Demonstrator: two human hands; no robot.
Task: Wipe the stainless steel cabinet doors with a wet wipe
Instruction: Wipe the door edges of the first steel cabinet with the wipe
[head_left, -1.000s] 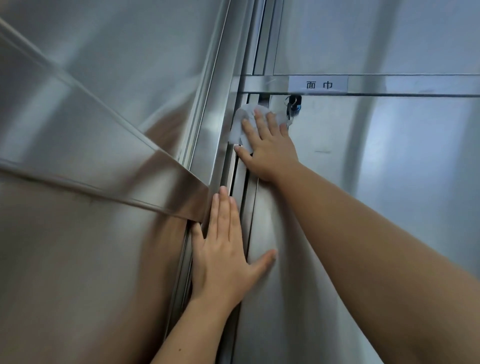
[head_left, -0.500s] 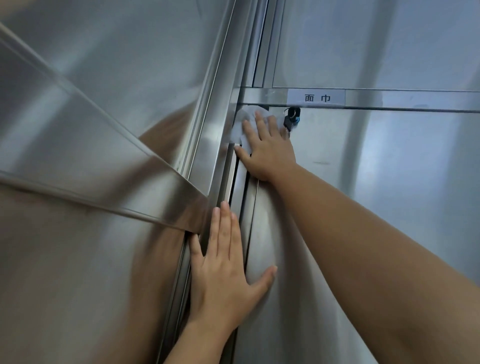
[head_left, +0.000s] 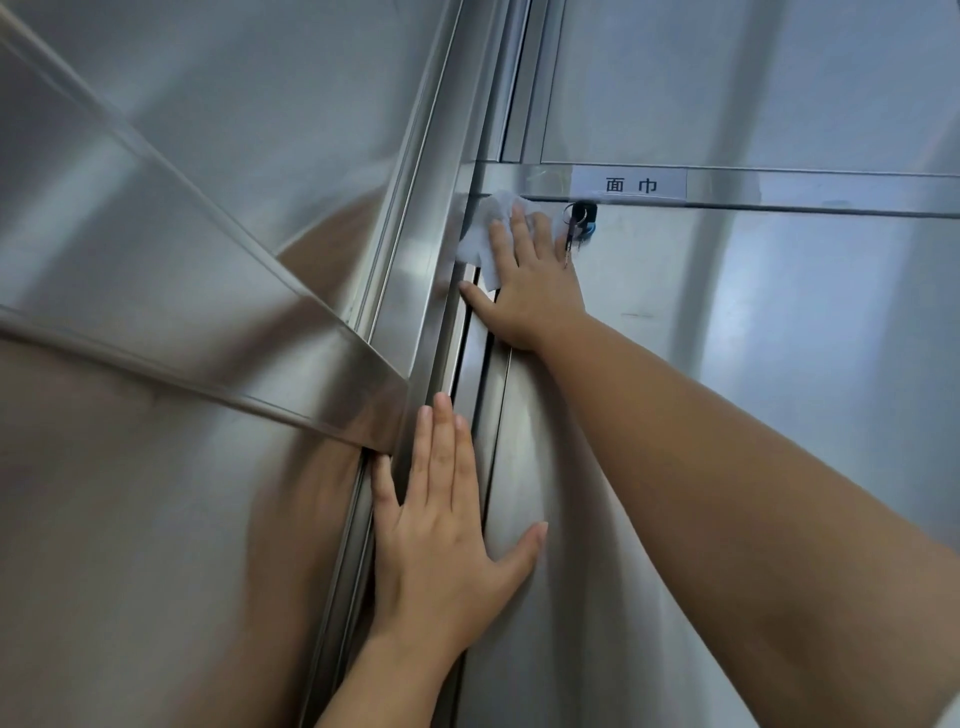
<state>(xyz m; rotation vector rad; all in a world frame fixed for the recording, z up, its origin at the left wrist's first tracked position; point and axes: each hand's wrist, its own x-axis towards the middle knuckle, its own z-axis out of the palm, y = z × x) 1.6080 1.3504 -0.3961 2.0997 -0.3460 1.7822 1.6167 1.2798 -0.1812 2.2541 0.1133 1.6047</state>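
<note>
A white wet wipe (head_left: 482, 233) lies flat against the top left corner of the right stainless steel cabinet door (head_left: 727, 338). My right hand (head_left: 530, 283) presses it there with straight fingers, thumb spread to the left over the door's edge. Lower down, my left hand (head_left: 447, 525) rests flat with straight fingers across the vertical seam, its thumb out on the right door. The left cabinet door (head_left: 156, 493) fills the left side and reflects my arm.
A key bunch (head_left: 577, 223) hangs in the lock just right of my right hand. Above it, a white label (head_left: 629, 184) sits on the horizontal steel rail (head_left: 831, 189). A vertical steel post (head_left: 431, 244) and grooved tracks divide the doors.
My right hand with the wipe stays at the door's top left corner, shifting only slightly. The view has tilted up a little, so the rail and label sit lower. My left hand keeps its place.
</note>
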